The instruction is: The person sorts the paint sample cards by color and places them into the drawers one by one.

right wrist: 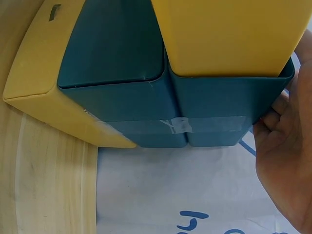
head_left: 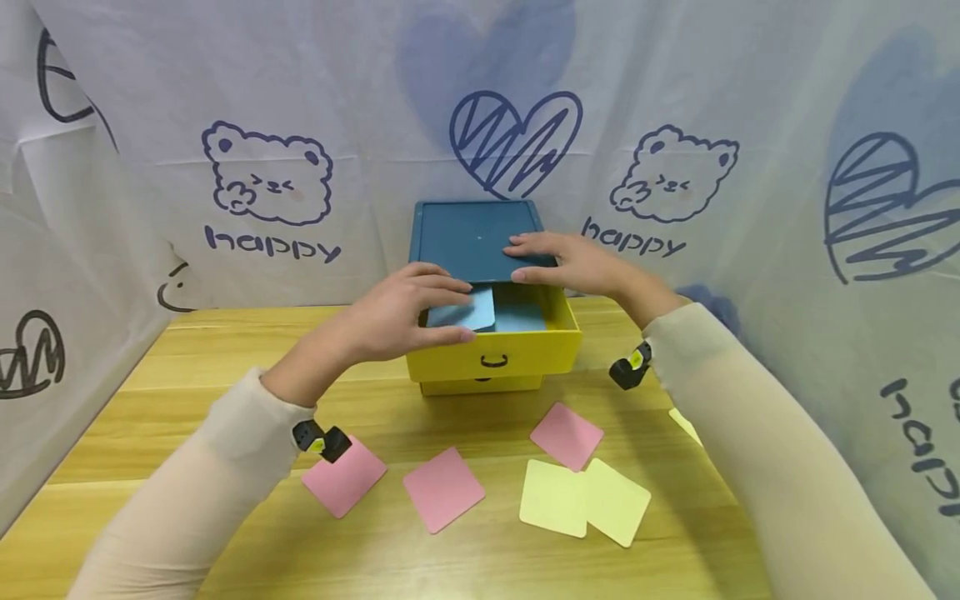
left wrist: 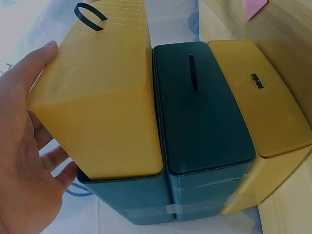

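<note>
In the head view a small chest stands with its yellow upper drawer (head_left: 495, 357) pulled out beneath a dark blue top (head_left: 465, 242). Light blue cards (head_left: 480, 312) lie inside the drawer. My left hand (head_left: 405, 308) spans the drawer's left edge, thumb near the front corner and fingers extended over a card; whether it touches that card is unclear. On the right front part of the top rests my right hand (head_left: 577, 262), fingers extended. Both wrist views show the chest from its sides, with the left hand (left wrist: 24, 126) and right hand (right wrist: 287, 126) beside it.
Pink cards (head_left: 444, 490) and yellow cards (head_left: 555, 498) lie spread on the wooden table (head_left: 360, 558) before the chest. Another yellow card is partly hidden by the right sleeve. A printed white cloth (head_left: 375, 167) hangs behind and at both sides. The lower drawer (head_left: 450, 386) is yellow.
</note>
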